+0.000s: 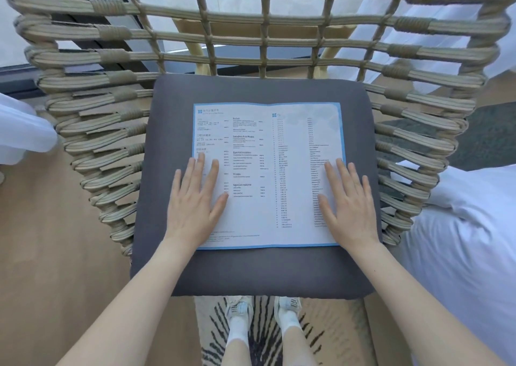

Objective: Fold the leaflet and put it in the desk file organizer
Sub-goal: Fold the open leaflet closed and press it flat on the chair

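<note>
A white leaflet (268,170) with a blue border and printed menu text lies unfolded and flat on the dark grey seat cushion (251,270) of a woven chair. A crease runs down its middle. My left hand (195,198) rests flat, fingers spread, on the leaflet's lower left part. On the lower right part my right hand (349,203) lies flat in the same way. Neither hand grips anything. No desk file organizer is in view.
The chair's woven rope back and sides (251,30) wrap around the cushion. White bedding (460,240) lies at the right, white fabric (19,125) at the left. Below the seat are my feet in white shoes (262,310) on a patterned rug, over wooden floor.
</note>
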Motion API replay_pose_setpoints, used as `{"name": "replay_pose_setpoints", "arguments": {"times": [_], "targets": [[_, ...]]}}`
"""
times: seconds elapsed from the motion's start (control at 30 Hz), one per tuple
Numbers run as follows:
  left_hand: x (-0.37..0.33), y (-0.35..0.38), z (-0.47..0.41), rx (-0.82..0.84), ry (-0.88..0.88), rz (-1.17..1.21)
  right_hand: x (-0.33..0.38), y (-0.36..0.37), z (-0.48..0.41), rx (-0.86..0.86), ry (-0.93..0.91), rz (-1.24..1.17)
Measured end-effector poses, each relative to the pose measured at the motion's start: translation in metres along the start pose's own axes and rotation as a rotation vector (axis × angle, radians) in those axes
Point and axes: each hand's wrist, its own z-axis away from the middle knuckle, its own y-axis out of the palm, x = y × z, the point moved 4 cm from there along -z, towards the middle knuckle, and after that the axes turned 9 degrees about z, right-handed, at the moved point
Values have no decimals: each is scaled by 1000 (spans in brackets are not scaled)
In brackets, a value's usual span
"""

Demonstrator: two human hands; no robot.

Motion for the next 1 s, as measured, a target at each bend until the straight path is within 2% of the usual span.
{"name": "replay_pose_setpoints", "arguments": {"times": [0.2, 0.37, 0.47, 0.6, 0.83, 1.0], "targets": [[7, 31, 3, -19, -5, -30, 1, 30, 2, -35, 4, 54], [9, 28, 3, -44, 18, -5, 4, 32, 3, -42, 18, 74], [22, 17, 9, -110, -65, 52, 21, 31, 2, -43, 9, 52], [32, 5, 14, -209, -270, 205, 37, 36, 0, -57, 34, 45], [27, -12, 8, -354, -359, 577, 36, 41, 0, -80, 50, 56], [38, -24, 4, -326, -487, 901, 38, 38, 1, -96, 52, 45]]}}
